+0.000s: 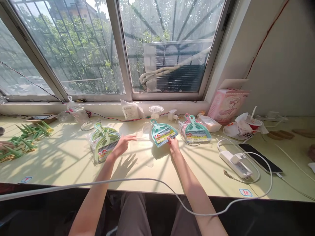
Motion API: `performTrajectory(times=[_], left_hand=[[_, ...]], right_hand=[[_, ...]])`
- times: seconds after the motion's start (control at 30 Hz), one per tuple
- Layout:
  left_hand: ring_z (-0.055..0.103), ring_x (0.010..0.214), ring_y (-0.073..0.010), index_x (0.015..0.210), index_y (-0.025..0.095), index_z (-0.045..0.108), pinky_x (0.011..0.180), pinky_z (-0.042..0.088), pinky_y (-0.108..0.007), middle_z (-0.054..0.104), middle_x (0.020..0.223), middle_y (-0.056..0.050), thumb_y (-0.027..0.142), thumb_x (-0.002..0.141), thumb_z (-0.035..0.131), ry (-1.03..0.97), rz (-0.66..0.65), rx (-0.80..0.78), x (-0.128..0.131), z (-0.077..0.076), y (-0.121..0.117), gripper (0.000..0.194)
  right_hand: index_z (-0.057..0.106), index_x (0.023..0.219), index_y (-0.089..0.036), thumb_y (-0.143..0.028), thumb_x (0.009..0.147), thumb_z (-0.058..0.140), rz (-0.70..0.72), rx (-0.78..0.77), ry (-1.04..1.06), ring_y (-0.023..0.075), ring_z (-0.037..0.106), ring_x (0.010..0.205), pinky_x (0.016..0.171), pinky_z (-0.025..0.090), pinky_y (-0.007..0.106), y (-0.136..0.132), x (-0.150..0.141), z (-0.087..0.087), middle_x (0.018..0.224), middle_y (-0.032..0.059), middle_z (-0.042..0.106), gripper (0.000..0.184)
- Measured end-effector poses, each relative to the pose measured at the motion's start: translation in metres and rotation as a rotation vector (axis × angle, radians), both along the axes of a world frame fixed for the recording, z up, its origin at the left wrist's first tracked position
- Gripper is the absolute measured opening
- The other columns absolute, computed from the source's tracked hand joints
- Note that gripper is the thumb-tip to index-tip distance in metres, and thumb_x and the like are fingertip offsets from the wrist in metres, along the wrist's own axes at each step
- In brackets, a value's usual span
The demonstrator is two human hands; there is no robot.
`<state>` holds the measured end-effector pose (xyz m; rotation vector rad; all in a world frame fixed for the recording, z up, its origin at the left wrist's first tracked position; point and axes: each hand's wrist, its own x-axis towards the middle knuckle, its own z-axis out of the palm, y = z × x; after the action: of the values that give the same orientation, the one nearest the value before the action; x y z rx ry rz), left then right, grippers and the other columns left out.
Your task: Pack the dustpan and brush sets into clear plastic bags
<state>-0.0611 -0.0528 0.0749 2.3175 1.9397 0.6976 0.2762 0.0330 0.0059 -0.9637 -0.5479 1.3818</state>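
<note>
In my right hand (pixel 174 144) is a teal mini dustpan-and-brush set (pixel 164 133), pinched by its lower right corner, where a yellow label shows. The set is tilted and casts a shadow on the table. My left hand (pixel 122 144) holds nothing, its fingers stretched to the right beside a clear plastic bag (pixel 145 136); whether they touch it I cannot tell. Left of that hand, green dustpan sets (pixel 103 139) lie stacked in clear wrapping. On the right, a teal dustpan set (pixel 197 131) overlaps a pink one (pixel 187 117).
A white cable (pixel 147 179) crosses in front of my forearms. To the right are a power strip (pixel 235 164), a phone (pixel 261 158), a pink box (pixel 228 103) and a bagged food cup (pixel 253 124). Green artificial plants (pixel 27 137) lie far left, near another person's hand (pixel 6 145).
</note>
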Motion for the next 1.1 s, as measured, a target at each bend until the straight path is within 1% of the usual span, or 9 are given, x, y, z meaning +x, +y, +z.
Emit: performTrajectory(times=[0.1, 0.2, 0.3, 0.4, 0.53, 0.7, 0.9, 1.0, 1.1], left_hand=[[0.076, 0.149, -0.0347, 0.108, 0.027, 0.095, 0.147, 0.026, -0.072, 0.089, 0.142, -0.011, 0.0, 0.088, 0.053, 0.061, 0.086, -0.167, 0.006, 0.002, 0.001, 0.053], [0.067, 0.159, -0.0394, 0.149, 0.018, 0.083, 0.142, 0.04, -0.061, 0.074, 0.166, -0.019, 0.018, 0.106, 0.06, 0.054, 0.195, -0.076, 0.04, 0.002, 0.009, 0.049], [0.059, 0.167, -0.0423, 0.175, 0.015, 0.061, 0.134, 0.051, -0.05, 0.062, 0.179, -0.023, 0.034, 0.102, 0.078, 0.077, 0.067, -0.12, 0.094, -0.006, 0.021, 0.077], [0.075, 0.148, -0.0372, 0.175, 0.021, 0.063, 0.129, 0.056, -0.047, 0.076, 0.165, -0.018, 0.013, 0.098, 0.066, 0.145, -0.036, -0.194, 0.126, -0.02, 0.033, 0.078], [0.073, 0.152, -0.029, 0.147, 0.028, 0.085, 0.147, 0.033, -0.061, 0.083, 0.155, -0.007, -0.007, 0.081, 0.054, 0.218, -0.192, -0.216, 0.103, -0.027, 0.041, 0.08], [0.071, 0.153, -0.039, 0.083, 0.024, 0.089, 0.15, 0.015, -0.075, 0.091, 0.117, -0.014, -0.003, 0.084, 0.061, 0.302, -0.117, -0.117, 0.044, -0.016, 0.035, 0.039], [0.068, 0.153, -0.0416, 0.141, 0.021, 0.086, 0.147, 0.026, -0.072, 0.08, 0.154, -0.02, 0.025, 0.108, 0.067, 0.046, 0.105, -0.023, 0.09, -0.033, 0.028, 0.038], [0.061, 0.159, -0.0471, 0.144, 0.022, 0.083, 0.142, 0.035, -0.072, 0.071, 0.167, -0.024, 0.033, 0.102, 0.08, -0.065, 0.163, -0.124, 0.129, -0.049, 0.032, 0.044], [0.062, 0.158, -0.0485, 0.144, 0.017, 0.082, 0.14, 0.037, -0.074, 0.069, 0.168, -0.028, 0.019, 0.099, 0.071, -0.015, 0.197, -0.13, 0.144, -0.054, 0.04, 0.047]], right_hand=[[0.071, 0.092, -0.028, -0.014, 0.066, 0.087, -0.032, -0.011, 0.009, 0.0248, 0.084, 0.088, 0.073, 0.072, 0.032, 0.0, 0.0, 0.001, 0.085, -0.0002, 0.083, 0.033], [0.073, 0.091, -0.027, -0.012, 0.067, 0.086, -0.031, -0.011, 0.015, 0.022, 0.081, 0.084, 0.07, 0.07, 0.029, 0.0, -0.001, 0.002, 0.086, -0.0007, 0.084, 0.031], [0.073, 0.09, -0.026, -0.012, 0.067, 0.086, -0.022, -0.007, -0.006, 0.021, 0.079, 0.082, 0.069, 0.068, 0.028, -0.001, 0.002, 0.004, 0.085, -0.0001, 0.084, 0.029], [0.072, 0.09, -0.025, -0.016, 0.067, 0.088, -0.049, 0.001, -0.053, 0.0222, 0.08, 0.083, 0.071, 0.068, 0.029, 0.0, 0.01, 0.004, 0.085, 0.0011, 0.083, 0.029], [0.07, 0.098, -0.026, -0.026, 0.067, 0.09, -0.156, 0.047, -0.075, 0.0244, 0.082, 0.089, 0.076, 0.07, 0.032, 0.004, 0.026, 0.004, 0.088, 0.0016, 0.082, 0.036], [0.067, 0.101, -0.027, -0.029, 0.067, 0.089, -0.262, 0.056, -0.054, 0.0239, 0.081, 0.095, 0.082, 0.069, 0.032, 0.01, 0.04, 0.008, 0.092, 0.0019, 0.082, 0.04], [0.068, 0.09, -0.025, -0.017, 0.064, 0.089, -0.11, 0.01, -0.099, 0.0222, 0.077, 0.078, 0.073, 0.067, 0.032, 0.004, 0.042, 0.018, 0.081, 0.0011, 0.08, 0.034], [0.067, 0.086, -0.026, -0.013, 0.064, 0.089, -0.026, 0.02, -0.113, 0.0222, 0.077, 0.074, 0.07, 0.067, 0.032, -0.001, 0.044, 0.025, 0.078, 0.001, 0.08, 0.033], [0.068, 0.086, -0.026, -0.009, 0.065, 0.087, 0.048, 0.003, -0.12, 0.0216, 0.078, 0.073, 0.068, 0.067, 0.03, -0.005, 0.049, 0.028, 0.078, 0.0011, 0.081, 0.033]])
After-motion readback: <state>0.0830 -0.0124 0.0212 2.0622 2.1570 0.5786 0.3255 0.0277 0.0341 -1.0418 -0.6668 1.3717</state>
